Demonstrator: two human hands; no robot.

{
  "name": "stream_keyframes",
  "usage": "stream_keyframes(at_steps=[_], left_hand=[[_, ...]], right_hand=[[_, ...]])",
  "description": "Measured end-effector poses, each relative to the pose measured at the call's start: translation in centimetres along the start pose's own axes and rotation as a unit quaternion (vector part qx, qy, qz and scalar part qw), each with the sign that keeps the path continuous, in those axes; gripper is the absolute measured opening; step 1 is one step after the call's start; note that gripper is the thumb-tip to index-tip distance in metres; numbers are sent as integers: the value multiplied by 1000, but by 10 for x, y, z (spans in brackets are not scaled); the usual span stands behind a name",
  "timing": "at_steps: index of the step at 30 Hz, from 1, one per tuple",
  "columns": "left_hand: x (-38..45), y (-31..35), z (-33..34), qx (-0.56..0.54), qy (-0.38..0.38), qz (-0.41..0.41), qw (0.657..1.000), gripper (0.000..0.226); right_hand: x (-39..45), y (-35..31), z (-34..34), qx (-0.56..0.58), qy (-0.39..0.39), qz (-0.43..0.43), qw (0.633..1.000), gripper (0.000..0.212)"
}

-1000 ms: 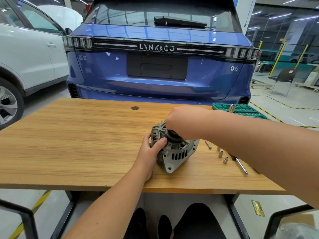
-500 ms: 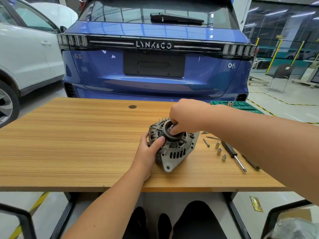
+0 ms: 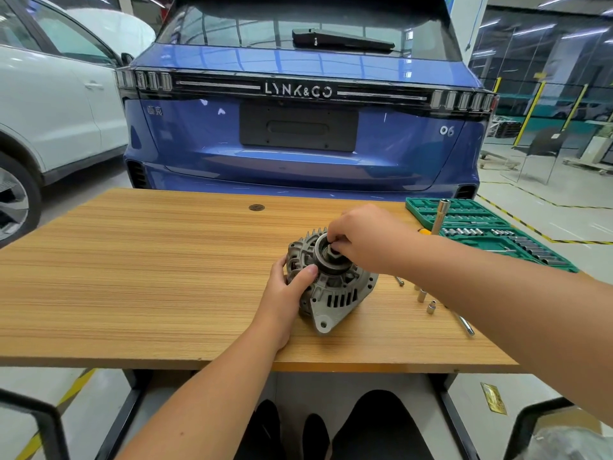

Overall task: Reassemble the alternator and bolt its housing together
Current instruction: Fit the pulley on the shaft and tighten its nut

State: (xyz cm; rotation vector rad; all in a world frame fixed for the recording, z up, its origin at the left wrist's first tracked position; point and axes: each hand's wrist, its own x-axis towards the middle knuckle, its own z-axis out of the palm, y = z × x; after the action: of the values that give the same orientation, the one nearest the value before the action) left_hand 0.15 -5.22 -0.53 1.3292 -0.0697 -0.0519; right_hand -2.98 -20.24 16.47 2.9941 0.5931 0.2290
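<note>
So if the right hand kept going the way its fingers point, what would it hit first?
The nut at the pulley's centre; the right hand already pinches it, it seems.

Bright, even light falls from overhead strips (reflected as glare on the blue car (image 3: pixel 298 144)). Sharp centre; wide-angle bending warps the tabletop (image 3: pixel 132 277) edges.

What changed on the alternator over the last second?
The right hand lifted off the pulley, uncovering it; its fingertips now pinch the nut at the shaft end. The left hand keeps its grip on the alternator housing. The alternator stays put on the table.
</note>
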Motion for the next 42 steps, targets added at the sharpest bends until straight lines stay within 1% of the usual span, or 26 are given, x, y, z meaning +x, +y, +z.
stream_keyframes(at_steps=[3,5,8,11,15,18,20,23,26,27,30,32,34,38,40,42], left_hand=[[0,0,0,0,1,0,1000,86],[0,-1,-1,-1,-2,-1,1000,85],[1,-1,-1,-1,-5,1,1000,87],[1,-1,-1,-3,-9,5,1000,93],[0,0,-1,-6,-8,5,1000,94],[1,-1,0,-5,-9,3,1000,93],[1,-1,0,-6,-9,2,1000,91],[1,-1,-1,-4,-9,2,1000,91],[1,-1,-1,-3,-9,2,1000,94],[1,-1,-1,-4,-9,1,1000,94],[-1,1,0,-1,-8,1,1000,88],[-2,2,1,1,-6,3,1000,91],[-1,2,0,-2,-2,1,1000,97],[-2,3,3,-19,5,0,1000,99],[-2,4,6,-35,16,-2,999,103],[-1,6,8,-51,21,-5,998,103]], right_hand=[[-1,3,1,20,-3,-14,1000,25],[-3,6,-1,24,-15,-26,999,27],[-3,10,-5,-6,-37,-33,999,28],[-1,6,-4,-32,-34,-10,999,27],[3,1,0,-35,-26,43,998,38],[1,2,-3,-39,-30,43,998,46],[-1,4,-7,-55,-36,30,997,42],[-2,3,-12,-76,-24,0,997,23],[-2,0,-10,-78,-56,-24,995,19],[-2,0,-8,-84,-52,-20,995,20],[0,-3,-5,-119,-29,-4,992,40],[1,-3,-3,-134,-19,-9,991,44],[-1,1,-2,-119,-12,-20,993,42],[-4,5,0,-69,-10,-39,997,28],[-3,3,5,-64,7,-28,998,26],[-1,2,11,-68,29,-7,997,29]])
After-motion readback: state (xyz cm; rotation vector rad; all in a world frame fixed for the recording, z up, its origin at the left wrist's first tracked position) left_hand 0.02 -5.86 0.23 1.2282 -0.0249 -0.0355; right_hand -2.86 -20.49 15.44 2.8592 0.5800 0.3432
